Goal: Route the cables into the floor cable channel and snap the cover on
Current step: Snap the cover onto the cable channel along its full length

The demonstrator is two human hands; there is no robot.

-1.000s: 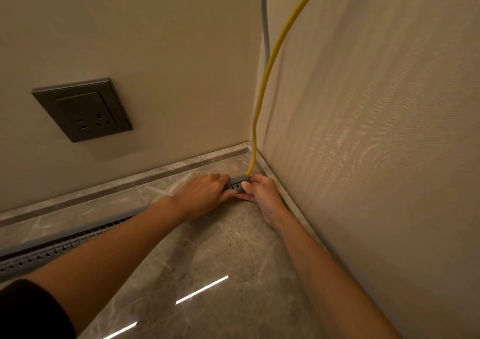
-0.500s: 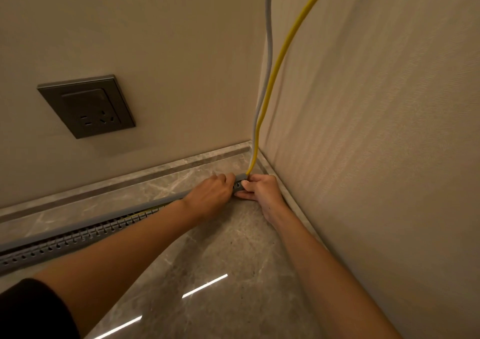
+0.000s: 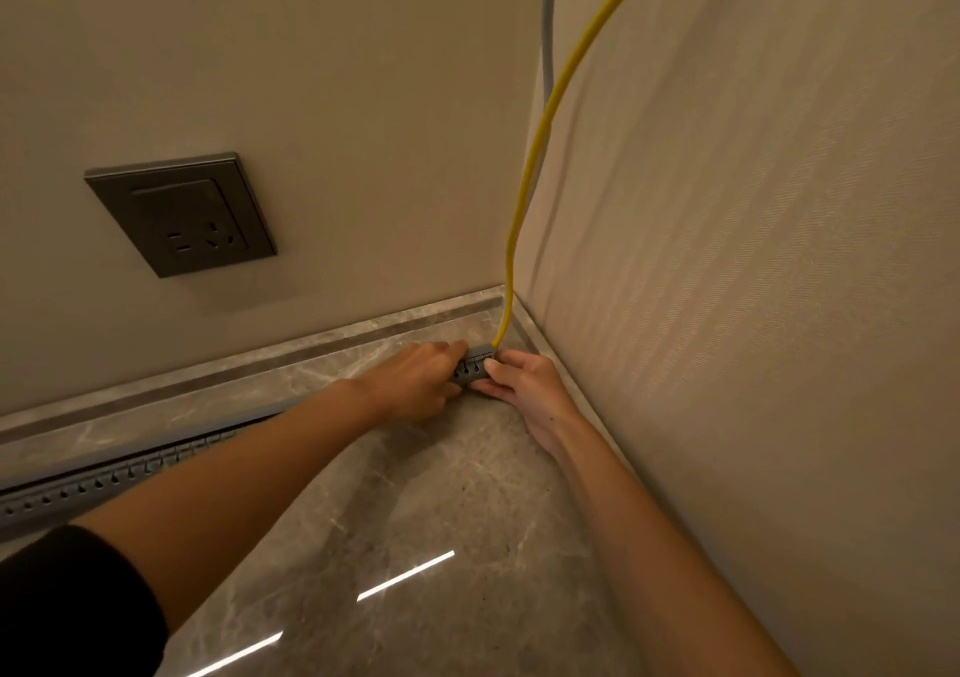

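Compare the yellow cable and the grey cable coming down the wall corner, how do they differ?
The yellow cable is bright and lies in front; the grey cable is pale and runs behind it. The yellow cable can be followed down to the channel end; the grey cable's lower run is hidden. Both hang down the room corner.

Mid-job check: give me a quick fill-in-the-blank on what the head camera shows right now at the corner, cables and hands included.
1. The cable that drops down the corner into the end of the channel is ____ in colour.
2. The second cable running down the corner behind it is ____.
3. The left hand and right hand both rest at the channel's end in the ____ of the room.
4. The wall socket has ____ plugged into it.

Missing words: yellow; grey; corner; nothing
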